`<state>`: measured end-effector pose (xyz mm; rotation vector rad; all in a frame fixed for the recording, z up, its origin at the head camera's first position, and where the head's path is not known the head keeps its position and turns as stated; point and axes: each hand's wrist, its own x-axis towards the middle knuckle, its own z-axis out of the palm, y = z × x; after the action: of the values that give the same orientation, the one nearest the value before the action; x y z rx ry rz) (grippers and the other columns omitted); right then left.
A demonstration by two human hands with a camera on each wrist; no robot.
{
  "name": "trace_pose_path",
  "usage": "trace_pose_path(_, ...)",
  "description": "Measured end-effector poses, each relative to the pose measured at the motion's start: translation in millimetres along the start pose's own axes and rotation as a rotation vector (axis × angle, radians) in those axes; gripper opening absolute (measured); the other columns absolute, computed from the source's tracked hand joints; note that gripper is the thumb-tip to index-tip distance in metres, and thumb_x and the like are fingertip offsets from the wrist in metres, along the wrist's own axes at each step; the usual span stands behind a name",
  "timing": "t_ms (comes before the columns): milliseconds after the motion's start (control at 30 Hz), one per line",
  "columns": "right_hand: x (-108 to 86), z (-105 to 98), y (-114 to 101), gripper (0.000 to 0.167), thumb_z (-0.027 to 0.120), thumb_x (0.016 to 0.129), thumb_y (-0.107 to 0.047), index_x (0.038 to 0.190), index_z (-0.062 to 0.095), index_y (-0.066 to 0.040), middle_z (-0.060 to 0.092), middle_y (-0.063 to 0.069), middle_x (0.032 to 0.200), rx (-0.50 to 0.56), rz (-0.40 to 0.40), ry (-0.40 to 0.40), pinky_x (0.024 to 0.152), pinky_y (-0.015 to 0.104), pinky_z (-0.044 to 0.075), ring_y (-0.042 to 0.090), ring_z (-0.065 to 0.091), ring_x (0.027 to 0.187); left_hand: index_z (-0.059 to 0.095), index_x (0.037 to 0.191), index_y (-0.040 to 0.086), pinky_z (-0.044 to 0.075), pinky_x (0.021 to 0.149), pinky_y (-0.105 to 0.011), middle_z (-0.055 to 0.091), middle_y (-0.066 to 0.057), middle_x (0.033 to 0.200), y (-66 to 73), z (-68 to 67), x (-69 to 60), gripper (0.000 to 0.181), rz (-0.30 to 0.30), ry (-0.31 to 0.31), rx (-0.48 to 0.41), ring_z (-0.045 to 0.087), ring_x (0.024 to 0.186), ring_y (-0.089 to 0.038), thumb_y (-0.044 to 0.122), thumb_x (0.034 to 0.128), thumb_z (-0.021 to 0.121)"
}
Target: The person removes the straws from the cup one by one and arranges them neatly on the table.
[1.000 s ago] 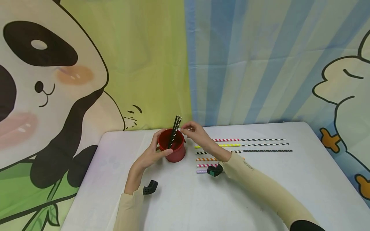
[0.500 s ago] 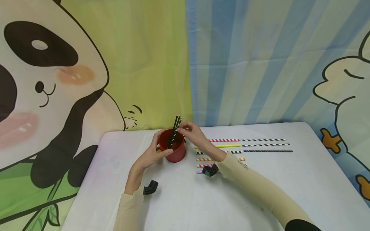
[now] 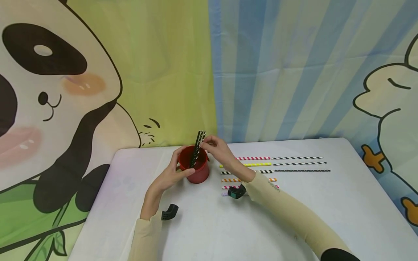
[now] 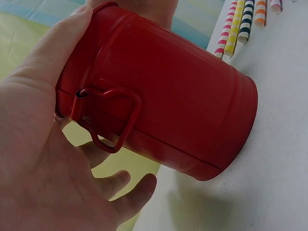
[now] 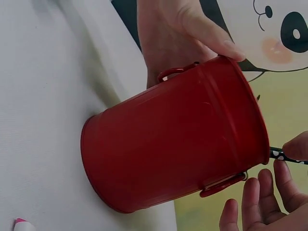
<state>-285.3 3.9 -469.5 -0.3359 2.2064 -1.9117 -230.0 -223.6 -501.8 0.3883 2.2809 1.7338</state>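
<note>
A red metal bucket (image 3: 200, 175) with small side handles stands on the table. My left hand (image 3: 170, 174) holds it at the rim, with the thumb on the near side; in the left wrist view the other fingers spread beside a handle (image 4: 113, 120). Several black straws with white patterns (image 3: 197, 148) lean upright in the bucket, their tops above the rim. At the rim's right side my right hand (image 3: 219, 150) pinches a black polka-dot straw (image 5: 277, 153) between thumb and forefinger. The straws' lower ends are hidden inside the bucket.
Right of the bucket lie rows of paper straws, among them a yellow one (image 3: 261, 164), an orange one (image 3: 232, 180) and a black dotted one (image 3: 303, 170). My right forearm passes over some. A printed cloth (image 3: 176, 90) hangs behind the white table (image 3: 202, 224).
My right hand has moved slightly left, from beside the bucket's straws to pinching one of them. The left hand and bucket stay in place.
</note>
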Motion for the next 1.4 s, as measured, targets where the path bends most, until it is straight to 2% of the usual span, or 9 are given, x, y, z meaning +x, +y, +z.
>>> trace_pose_path(200,-2.4,-6.3,-8.8,0.026,0.065,0.098,-0.031,0.111,0.064,-0.008,0.065,0.005,0.112,0.040,-0.008,-0.002,0.096,0.037,0.053,0.020,0.061,0.107,0.015,0.157,0.030,0.025,0.119,-0.065,0.029,-0.002,0.158,0.9,0.5,-0.4,0.088,0.005,0.007,0.019,0.023,0.150,-0.030,0.025,0.0918,0.074)
trace_pose_path(333,-3.9,-10.9,-13.3,0.023,0.064,0.098,-0.027,0.109,0.063,-0.007,0.063,0.004,0.106,0.084,-0.024,0.000,0.099,0.042,0.053,0.025,0.059,0.105,0.014,0.157,0.028,0.023,0.119,-0.067,0.029,-0.003,0.158,1.8,0.6,-0.8,0.089,0.012,0.009,0.019,0.023,0.150,-0.030,0.024,0.0918,0.074)
trace_pose_path(433,-5.4,-14.6,-16.8,0.021,0.063,0.099,-0.026,0.108,0.062,-0.006,0.063,0.003,0.103,0.112,-0.037,0.007,0.101,0.046,0.052,0.025,0.059,0.101,0.015,0.158,0.027,0.022,0.119,-0.067,0.030,-0.002,0.158,2.0,0.7,-0.6,0.088,0.014,0.008,0.017,0.023,0.150,-0.028,0.025,0.0918,0.074)
trace_pose_path(567,-8.2,-19.8,-22.0,0.021,0.063,0.098,-0.025,0.108,0.062,-0.006,0.062,0.002,0.102,0.129,-0.047,0.020,0.102,0.045,0.051,0.019,0.059,0.097,0.015,0.157,0.029,0.022,0.119,-0.067,0.030,0.000,0.158,1.5,0.4,-0.5,0.088,0.006,0.008,0.019,0.023,0.150,-0.027,0.027,0.0917,0.074)
trace_pose_path(700,-10.3,-25.6,-26.8,0.022,0.063,0.098,-0.023,0.108,0.060,-0.004,0.062,0.002,0.105,0.162,-0.061,0.030,0.102,0.044,0.051,0.027,0.060,0.104,0.016,0.156,0.033,0.022,0.119,-0.066,0.030,0.000,0.158,0.7,-0.2,-0.1,0.087,-0.001,0.009,0.024,0.022,0.150,-0.027,0.028,0.0916,0.074)
trace_pose_path(833,-12.2,-32.0,-30.2,0.022,0.063,0.098,-0.022,0.107,0.060,-0.003,0.061,0.003,0.107,0.192,-0.077,0.038,0.104,0.050,0.048,0.033,0.058,0.110,0.017,0.155,0.034,0.025,0.119,-0.065,0.029,-0.002,0.158,-0.2,-0.4,0.4,0.085,0.006,0.007,0.017,0.023,0.150,-0.029,0.026,0.0920,0.073)
trace_pose_path(1067,-14.8,-42.2,-32.8,0.018,0.063,0.097,-0.023,0.103,0.059,-0.006,0.060,0.003,0.103,0.218,-0.094,0.054,0.100,0.040,0.051,0.022,0.059,0.104,0.017,0.155,0.035,0.028,0.118,-0.062,0.030,-0.001,0.158,-1.7,-0.7,1.2,0.085,0.020,0.001,-0.001,0.025,0.149,-0.030,0.023,0.0921,0.074)
trace_pose_path(1267,-19.0,-50.4,-34.3,0.018,0.063,0.097,-0.024,0.101,0.058,-0.007,0.061,0.006,0.106,0.236,-0.104,0.066,0.106,0.048,0.048,0.021,0.061,0.103,0.017,0.156,0.033,0.029,0.118,-0.061,0.029,-0.002,0.158,-2.4,-1.0,0.8,0.086,0.016,-0.002,-0.013,0.025,0.149,-0.033,0.023,0.0921,0.074)
trace_pose_path(1400,-23.2,-55.6,-34.9,0.018,0.063,0.098,-0.025,0.100,0.057,-0.008,0.060,0.004,0.105,0.243,-0.110,0.088,0.106,0.047,0.049,0.022,0.061,0.104,0.016,0.157,0.030,0.028,0.119,-0.061,0.029,-0.002,0.158,-2.0,-1.1,1.0,0.087,0.016,-0.002,-0.008,0.024,0.149,-0.032,0.024,0.0921,0.073)
